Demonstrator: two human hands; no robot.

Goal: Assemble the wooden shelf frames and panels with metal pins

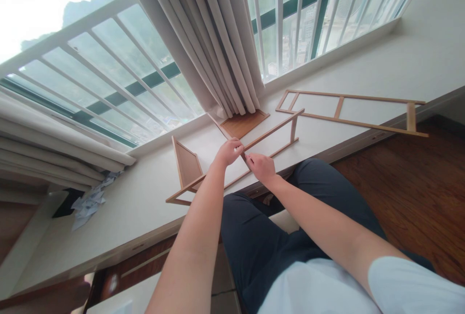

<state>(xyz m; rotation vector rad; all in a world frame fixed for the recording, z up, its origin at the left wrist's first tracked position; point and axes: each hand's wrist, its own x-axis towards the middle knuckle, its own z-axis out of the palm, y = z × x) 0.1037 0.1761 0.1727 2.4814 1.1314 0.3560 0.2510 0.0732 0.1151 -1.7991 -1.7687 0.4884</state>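
A light-brown wooden frame [273, 133] with long rails and short crosspieces stands on edge on the white window ledge in front of me. A thin-edged wooden panel [188, 161] rises from its left part. A second panel stands at its middle, mostly seen edge-on. My left hand [230, 151] is closed round the frame where this middle panel meets the upper rail. Just below and to the right, my right hand [261, 167] is closed with its fingertips against the same joint. Whatever lies between those fingertips is too small to make out.
A ladder-like wooden frame [339, 107] lies on the ledge [145, 183] at right. A brown wooden board [247, 122] lies by the curtain [218, 38]. Crumpled paper pieces [90, 202] lie at far left. White bars [279, 18] guard the windows. My knees touch the ledge's front.
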